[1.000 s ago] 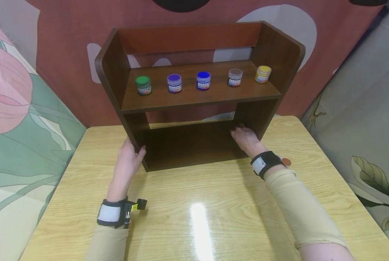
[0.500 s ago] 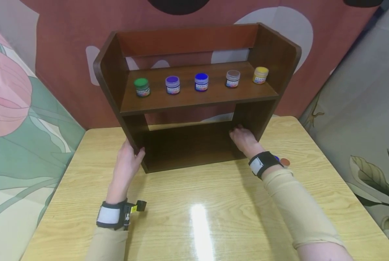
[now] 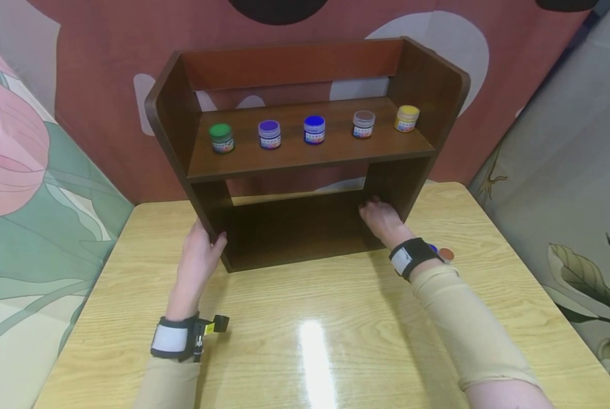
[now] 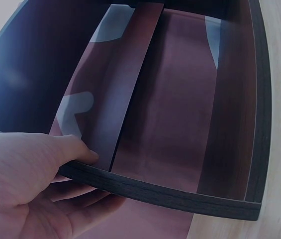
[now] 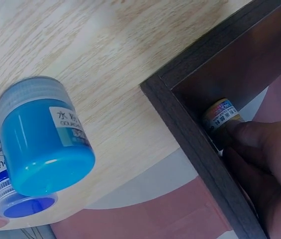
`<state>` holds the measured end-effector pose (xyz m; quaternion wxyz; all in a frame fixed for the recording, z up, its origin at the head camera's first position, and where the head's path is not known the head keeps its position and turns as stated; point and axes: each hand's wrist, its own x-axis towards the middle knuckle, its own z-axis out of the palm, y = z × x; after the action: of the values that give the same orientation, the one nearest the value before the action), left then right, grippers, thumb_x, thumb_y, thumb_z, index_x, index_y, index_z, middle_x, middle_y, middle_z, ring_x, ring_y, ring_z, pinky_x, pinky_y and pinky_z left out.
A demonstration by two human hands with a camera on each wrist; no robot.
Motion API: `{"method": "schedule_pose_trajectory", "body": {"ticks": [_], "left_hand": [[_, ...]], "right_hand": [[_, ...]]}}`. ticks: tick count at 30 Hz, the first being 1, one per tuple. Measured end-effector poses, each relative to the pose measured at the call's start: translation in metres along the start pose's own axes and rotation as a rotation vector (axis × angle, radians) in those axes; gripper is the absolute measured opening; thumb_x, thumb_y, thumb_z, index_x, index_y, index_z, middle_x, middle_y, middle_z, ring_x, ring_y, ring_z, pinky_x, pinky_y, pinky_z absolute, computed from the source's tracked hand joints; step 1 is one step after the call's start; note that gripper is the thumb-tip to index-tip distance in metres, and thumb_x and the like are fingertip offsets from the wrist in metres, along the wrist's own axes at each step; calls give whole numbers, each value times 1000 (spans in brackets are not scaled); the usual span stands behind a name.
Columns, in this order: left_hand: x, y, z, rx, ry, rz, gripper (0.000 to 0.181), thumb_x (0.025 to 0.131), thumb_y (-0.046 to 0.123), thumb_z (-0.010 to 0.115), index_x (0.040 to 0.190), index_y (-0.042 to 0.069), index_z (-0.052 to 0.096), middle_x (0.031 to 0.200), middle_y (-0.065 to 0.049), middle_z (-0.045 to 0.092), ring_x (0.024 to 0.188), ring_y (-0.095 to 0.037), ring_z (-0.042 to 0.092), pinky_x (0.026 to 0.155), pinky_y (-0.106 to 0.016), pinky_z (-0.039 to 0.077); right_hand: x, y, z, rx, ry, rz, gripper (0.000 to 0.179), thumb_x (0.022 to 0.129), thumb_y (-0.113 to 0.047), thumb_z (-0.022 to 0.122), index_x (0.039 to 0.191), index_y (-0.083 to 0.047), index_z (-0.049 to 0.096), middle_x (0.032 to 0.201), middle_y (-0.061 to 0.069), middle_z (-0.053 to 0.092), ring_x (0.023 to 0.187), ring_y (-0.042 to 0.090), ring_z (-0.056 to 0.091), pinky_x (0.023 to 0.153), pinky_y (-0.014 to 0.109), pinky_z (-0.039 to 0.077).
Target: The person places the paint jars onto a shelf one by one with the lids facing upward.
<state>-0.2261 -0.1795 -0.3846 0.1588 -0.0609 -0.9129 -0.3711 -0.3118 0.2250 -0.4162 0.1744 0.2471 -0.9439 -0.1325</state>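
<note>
My left hand [image 3: 199, 257] grips the left side panel [image 4: 170, 193] of a dark brown wooden shelf [image 3: 284, 165], thumb inside and fingers outside. Inside the lower compartment, at its right end, my right hand [image 3: 384, 220] pinches a small paint jar [image 5: 221, 115] with a printed label. In the right wrist view that jar stands in the shelf's corner, close to the side panel, its far part hidden by the fingers. On the upper shelf stand several paint jars in a row: green [image 3: 221, 139], purple [image 3: 270, 135], blue [image 3: 314, 130], a brownish one [image 3: 363, 125] and yellow [image 3: 406, 119].
Right of the shelf, on the wooden table [image 3: 264, 335], stand a light blue jar [image 5: 46, 139], a dark blue jar [image 5: 21, 199] and a reddish-brown jar [image 3: 446, 254], partly behind my right wrist. A patterned cloth [image 3: 100, 62] hangs behind the shelf.
The head view has shifted slightly, so the shelf sits a little lower and further left. Both hands keep their places on the shelf and in the lower compartment.
</note>
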Motion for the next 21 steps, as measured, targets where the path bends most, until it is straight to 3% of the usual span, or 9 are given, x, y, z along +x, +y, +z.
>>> {"method": "schedule_pose_trajectory", "body": {"ticks": [9, 21], "left_hand": [[0, -1, 0, 0, 1, 4, 41, 97, 1, 62, 132, -11, 44, 122, -34, 56, 113, -50, 58, 94, -61, 50], [0, 0, 0, 5, -2, 8, 39, 97, 1, 61, 131, -11, 45, 121, -34, 57, 113, -50, 58, 94, -61, 49]], "right_hand": [[-1, 0, 0, -1, 15, -1, 17, 76, 15, 70, 83, 1, 63, 82, 17, 63, 83, 32, 62, 55, 37, 59], [0, 1, -1, 3, -47, -5, 24, 77, 14, 71, 96, 2, 65, 92, 20, 63, 94, 35, 61, 62, 38, 60]]}}
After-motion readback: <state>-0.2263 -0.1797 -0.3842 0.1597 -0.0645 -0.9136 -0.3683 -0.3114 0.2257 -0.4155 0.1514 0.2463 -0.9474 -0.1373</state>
